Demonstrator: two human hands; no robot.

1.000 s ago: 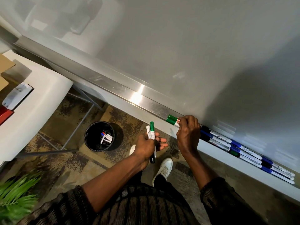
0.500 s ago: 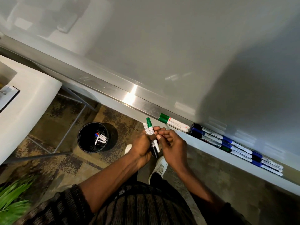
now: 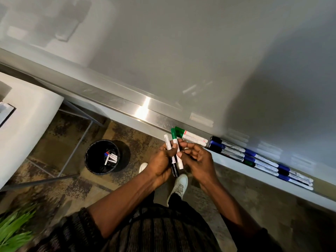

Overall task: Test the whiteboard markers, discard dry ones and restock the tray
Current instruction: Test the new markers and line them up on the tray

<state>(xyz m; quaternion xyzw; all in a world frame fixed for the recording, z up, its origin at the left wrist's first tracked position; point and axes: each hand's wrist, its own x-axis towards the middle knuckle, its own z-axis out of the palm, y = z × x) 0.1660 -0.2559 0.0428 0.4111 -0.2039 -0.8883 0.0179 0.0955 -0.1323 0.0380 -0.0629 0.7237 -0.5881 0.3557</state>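
Two markers are gripped together in the left hand (image 3: 161,160): a green marker (image 3: 174,136), cap up, and a black marker (image 3: 175,170), cap down, the two touching in the fist. The green marker's barrel is pinched by the thumb and forefinger of the right hand (image 3: 198,159), whose other fingers are loosely curled. Both markers are held in the air above the floor, just short of the tray. A slip is judged the likeliest fault. With two barrels clamped in one fist, a pull on the green one could drag the black one loose, and it could be dropped by the shoe (image 3: 179,186). A mix-up is also possible, since dry and good markers cannot be told apart by sight, so a dry one could be restocked or a good one thrown out. Lower left, a black bin (image 3: 101,171) is set on the floor, and a few discards (image 3: 111,157) with white barrels are seen in it; their number cannot be told. Farther off, the metal tray (image 3: 163,122) is fixed under the board (image 3: 181,51). A lone marker (image 3: 194,139) with a green cap is laid on it just beyond the hands. To its right, a row (image 3: 254,157) of blue, black and green-capped markers is packed side by side and end to end.
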